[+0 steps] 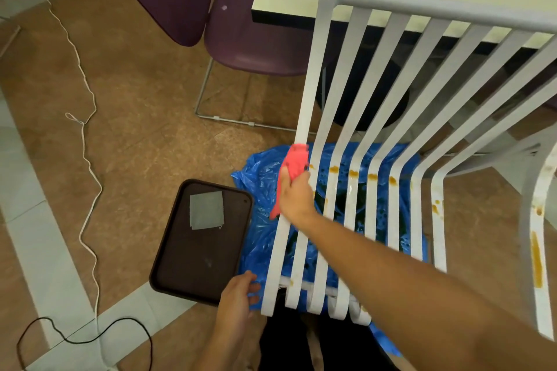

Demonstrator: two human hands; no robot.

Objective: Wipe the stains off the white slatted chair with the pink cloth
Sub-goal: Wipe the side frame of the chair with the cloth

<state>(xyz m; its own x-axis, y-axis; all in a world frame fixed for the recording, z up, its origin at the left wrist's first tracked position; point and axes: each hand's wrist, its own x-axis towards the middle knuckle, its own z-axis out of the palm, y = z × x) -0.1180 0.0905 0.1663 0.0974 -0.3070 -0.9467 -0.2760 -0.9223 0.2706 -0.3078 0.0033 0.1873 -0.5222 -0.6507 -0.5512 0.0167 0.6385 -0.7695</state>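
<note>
tiled floor (144,84), right grip (295,193) clutching pink cloth (297,159) (fingertips hidden), left grip (238,295) relaxed

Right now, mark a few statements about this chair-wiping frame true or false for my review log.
1. The right hand holds the pink cloth against the white slatted chair. True.
2. The chair is spotless. False: orange-brown stains show on several slats.
3. A grey square cloth lies in the brown tray. True.
4. The brown tray sits on the chair seat. False: it is on the floor, left of the chair.
5. A blue plastic sheet lies under the chair. True.
</note>
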